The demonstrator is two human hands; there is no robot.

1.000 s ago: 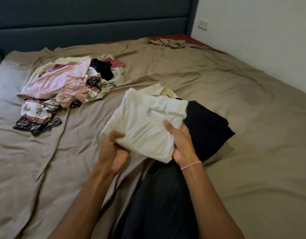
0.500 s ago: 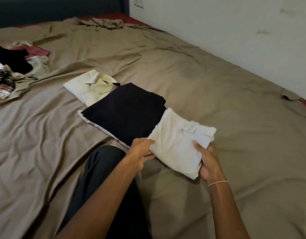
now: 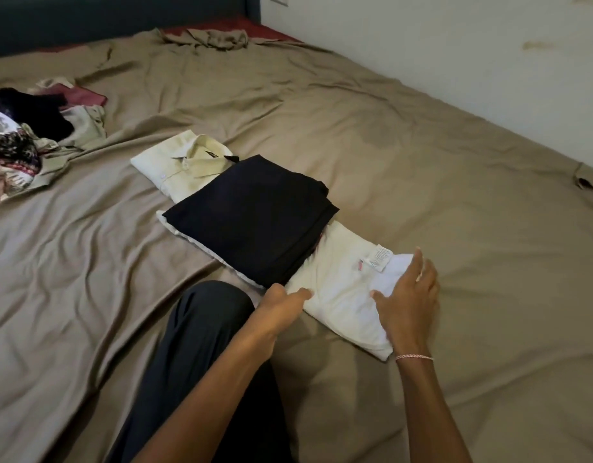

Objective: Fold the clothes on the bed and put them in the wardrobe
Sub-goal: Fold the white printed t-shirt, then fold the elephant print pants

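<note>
Folded white top (image 3: pixel 341 295), lower centre on the bed (image 3: pixel 422 162) touching the black stack (image 3: pixel 251 215), looks light, soft & floppy; right hand (image 3: pixel 407 300) lies flat on it, left hand (image 3: pixel 280 304) touches its edge w/ straight fingers, so prob. best lifted from underneath.

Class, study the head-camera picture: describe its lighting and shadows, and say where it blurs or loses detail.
Head view: soft, dim light, no glare; faint shadows on the bed sheet; the left hand is smeared by motion blur, the right hand less so; the white folded garment washes out near its label; the black folded garment shows almost no fold detail.
</note>
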